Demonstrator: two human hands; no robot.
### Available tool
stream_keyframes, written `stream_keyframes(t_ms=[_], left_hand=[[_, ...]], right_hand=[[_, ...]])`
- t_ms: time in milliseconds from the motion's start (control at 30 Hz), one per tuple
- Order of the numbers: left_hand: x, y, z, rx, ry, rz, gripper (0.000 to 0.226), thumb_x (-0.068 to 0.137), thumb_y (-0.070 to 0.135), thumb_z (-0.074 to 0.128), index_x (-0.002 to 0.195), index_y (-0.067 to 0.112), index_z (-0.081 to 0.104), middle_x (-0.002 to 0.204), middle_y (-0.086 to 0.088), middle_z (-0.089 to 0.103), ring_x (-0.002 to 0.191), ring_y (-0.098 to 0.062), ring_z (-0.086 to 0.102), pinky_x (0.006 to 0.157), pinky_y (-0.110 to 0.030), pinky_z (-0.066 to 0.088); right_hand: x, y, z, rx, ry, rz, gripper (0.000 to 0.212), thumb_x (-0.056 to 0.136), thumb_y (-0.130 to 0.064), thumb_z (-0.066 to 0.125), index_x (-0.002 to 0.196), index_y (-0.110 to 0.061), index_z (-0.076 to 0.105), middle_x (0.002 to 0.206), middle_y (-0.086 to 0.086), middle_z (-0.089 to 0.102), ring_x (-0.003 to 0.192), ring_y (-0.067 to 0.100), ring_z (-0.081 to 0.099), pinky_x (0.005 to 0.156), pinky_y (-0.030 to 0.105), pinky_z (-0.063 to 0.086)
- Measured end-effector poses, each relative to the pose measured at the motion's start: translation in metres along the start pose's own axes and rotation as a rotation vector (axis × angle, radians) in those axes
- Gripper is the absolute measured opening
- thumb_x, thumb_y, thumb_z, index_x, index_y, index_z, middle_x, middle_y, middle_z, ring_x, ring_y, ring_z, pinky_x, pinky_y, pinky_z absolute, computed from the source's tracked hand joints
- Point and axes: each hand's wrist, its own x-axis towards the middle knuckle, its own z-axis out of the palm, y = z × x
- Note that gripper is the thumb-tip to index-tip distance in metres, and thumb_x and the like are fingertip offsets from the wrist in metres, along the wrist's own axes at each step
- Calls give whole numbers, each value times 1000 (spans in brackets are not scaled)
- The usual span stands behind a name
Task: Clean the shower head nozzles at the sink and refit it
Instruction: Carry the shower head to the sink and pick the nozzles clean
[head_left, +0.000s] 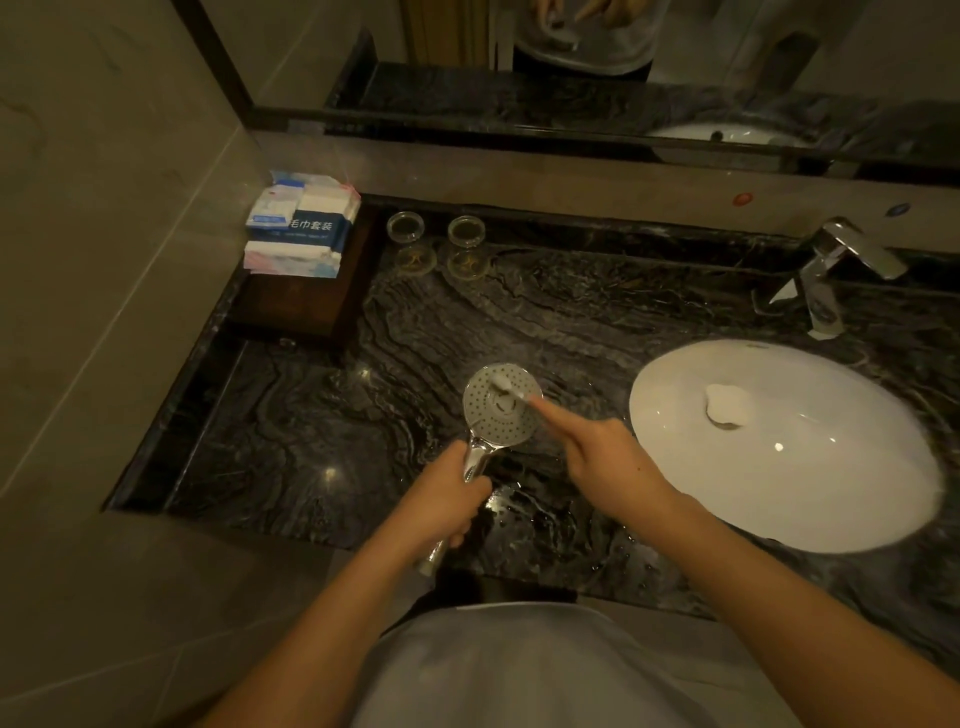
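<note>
A chrome shower head (500, 415) is held face up over the dark marble counter, left of the sink. My left hand (448, 499) grips its shiny handle, whose end sticks out below my fist. My right hand (597, 457) holds a small white toothbrush (511, 391), index finger stretched along it. The brush's bristled tip lies on the upper part of the round nozzle plate. Most of the brush handle is hidden inside my hand.
A white oval sink (810, 467) with a raised drain plug (727, 408) sits to the right, a chrome faucet (836, 265) behind it. Two glass cups (465, 231) stand at the back. Packaged towels (301, 223) rest on a wooden tray (291, 306) at the back left. The counter (311, 441) looks wet.
</note>
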Motion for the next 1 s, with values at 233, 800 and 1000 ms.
stream_keyframes(t_ms=[233, 800, 1000], left_hand=[[-8, 14, -1, -319, -167, -96, 8, 101, 8, 52, 103, 15, 51, 56, 2, 47, 40, -8, 39, 37, -23, 32], [-8, 16, 4, -254, -78, -77, 16, 98, 5, 49, 98, 20, 51, 59, 1, 47, 42, -9, 40, 38, -23, 32], [-7, 15, 2, -215, -43, -71, 14, 97, 5, 49, 96, 19, 47, 64, -3, 46, 41, -9, 40, 38, -22, 32]], right_hand=[[-12, -11, 12, -49, -120, -69, 62, 100, -11, 50, 148, -46, 33, 75, 5, 69, 48, 4, 47, 55, 19, 45], [-15, -25, 12, 51, -30, 34, 62, 99, -9, 49, 147, -45, 36, 80, 10, 72, 56, 17, 60, 62, 34, 54], [-11, -6, 3, 73, 142, 97, 61, 99, -13, 50, 140, -54, 32, 62, -1, 65, 44, 13, 55, 47, 22, 45]])
